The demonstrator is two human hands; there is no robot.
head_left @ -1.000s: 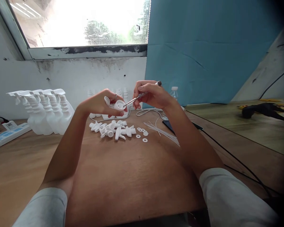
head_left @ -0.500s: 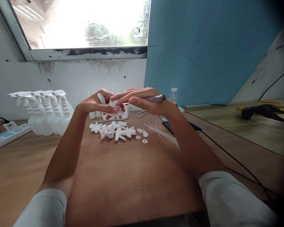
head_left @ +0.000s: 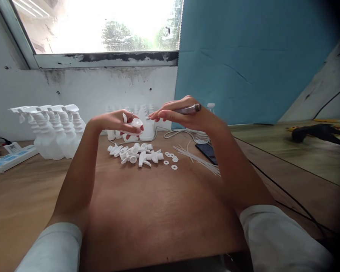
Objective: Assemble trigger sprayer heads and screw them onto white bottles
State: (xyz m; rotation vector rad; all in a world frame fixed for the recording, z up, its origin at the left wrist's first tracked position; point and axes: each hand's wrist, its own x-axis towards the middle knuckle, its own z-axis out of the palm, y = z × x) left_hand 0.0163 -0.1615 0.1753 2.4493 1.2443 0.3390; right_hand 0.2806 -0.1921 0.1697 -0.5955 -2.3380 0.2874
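Observation:
In front of me, my left hand point(head_left: 113, 120) is closed around a white trigger spray head point(head_left: 136, 122), its round collar opening turned up. My right hand point(head_left: 187, 102) grips a slim pen-like tool point(head_left: 190, 109) with a shiny barrel and a dark end; its thin tip points left, just short of the spray head. I cannot make out the tool's exact kind. Beneath both hands, a pile of white spray heads point(head_left: 134, 154) lies on the brown table point(head_left: 158, 211). To the pile's right are several flat white washers point(head_left: 174, 167).
Thin white tubes point(head_left: 198, 161) and a black phone point(head_left: 206, 152) lie on the right, partly behind my forearm. Several white spray bottles point(head_left: 56, 136) stand at the left near a power strip point(head_left: 14, 159). A cable point(head_left: 289, 189) crosses the right side.
My hands have moved apart. The right hand with the tool has lifted and shifted right, off the spray head, whose opening now shows. My left hand still holds the spray head.

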